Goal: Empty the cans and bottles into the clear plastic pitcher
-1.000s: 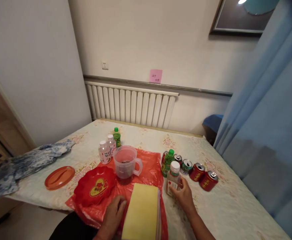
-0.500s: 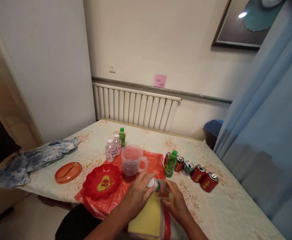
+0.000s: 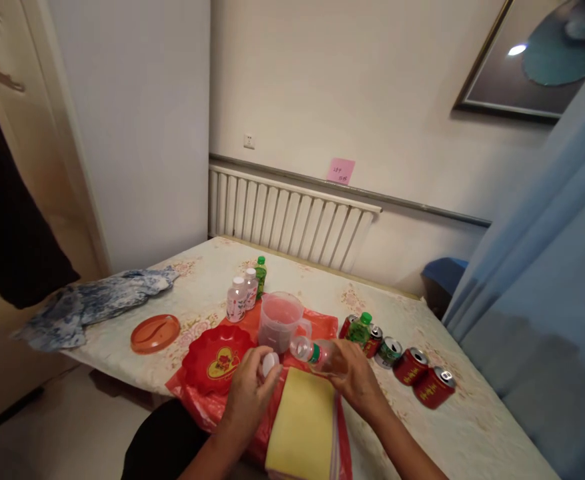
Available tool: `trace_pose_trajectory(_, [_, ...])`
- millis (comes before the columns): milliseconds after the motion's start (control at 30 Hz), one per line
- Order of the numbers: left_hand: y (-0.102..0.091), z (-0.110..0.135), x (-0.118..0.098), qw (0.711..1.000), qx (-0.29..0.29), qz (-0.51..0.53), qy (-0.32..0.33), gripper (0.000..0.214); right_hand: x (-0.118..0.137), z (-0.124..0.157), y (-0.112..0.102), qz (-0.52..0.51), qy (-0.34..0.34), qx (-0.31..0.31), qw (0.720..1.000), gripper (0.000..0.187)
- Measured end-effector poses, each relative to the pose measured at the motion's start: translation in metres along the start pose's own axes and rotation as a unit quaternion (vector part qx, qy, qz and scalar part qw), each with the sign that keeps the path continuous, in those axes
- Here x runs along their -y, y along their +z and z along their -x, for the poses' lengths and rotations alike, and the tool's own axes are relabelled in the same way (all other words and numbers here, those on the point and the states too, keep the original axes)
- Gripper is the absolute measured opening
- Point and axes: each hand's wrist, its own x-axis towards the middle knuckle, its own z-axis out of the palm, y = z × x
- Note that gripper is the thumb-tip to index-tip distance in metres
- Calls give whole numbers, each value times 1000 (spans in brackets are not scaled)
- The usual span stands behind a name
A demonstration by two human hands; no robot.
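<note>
A white bottle cap is pinched in the fingers of my left hand. My right hand grips a clear plastic bottle with a green neck band, tilted so that its uncapped mouth points left. Just behind the bottle mouth stands a translucent measuring jug, its handle on the right. Below both hands lies a folded yellow cloth stack. Left of my left hand is a red scalloped plate, resting on a red plastic sheet.
Several drink cans and a green-capped bottle stand to the right. Two white-capped bottles and another green-capped bottle are behind the plate. An orange lid and a blue-white cloth lie at left.
The cap has come off the clear bottle. My left hand has moved away to the left with it, while the bottle stays in my right hand. The view has turned left.
</note>
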Motion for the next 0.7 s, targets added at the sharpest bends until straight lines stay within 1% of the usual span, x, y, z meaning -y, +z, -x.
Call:
trace_pose_trajectory(67, [-3, 6, 11, 999, 11, 15, -28, 22, -3, -16, -8, 37, -19, -2, 999, 59])
trace_pose_trajectory(167, [-3, 19, 29, 997, 44, 28, -63, 22, -5, -44, -21, 118, -36, 2, 992, 62])
trace_pose_trajectory(333, [1, 36, 50, 992, 62, 32, -102, 23, -7, -86, -33, 262, -64, 19, 963, 60])
trace_pose_trajectory(400, [1, 39, 55, 991, 67, 35, -110, 24, -6, -98, -34, 298, -78, 25, 951, 58])
trace_pose_trajectory(567, [-1, 42, 61, 988, 79, 27, -127, 26, -1, -119, -36, 349, -112, 41, 930, 44])
trace_pose_trajectory(700, [0, 41, 61, 988, 79, 32, -131, 24, 4, -133, -39, 379, -135, 47, 914, 43])
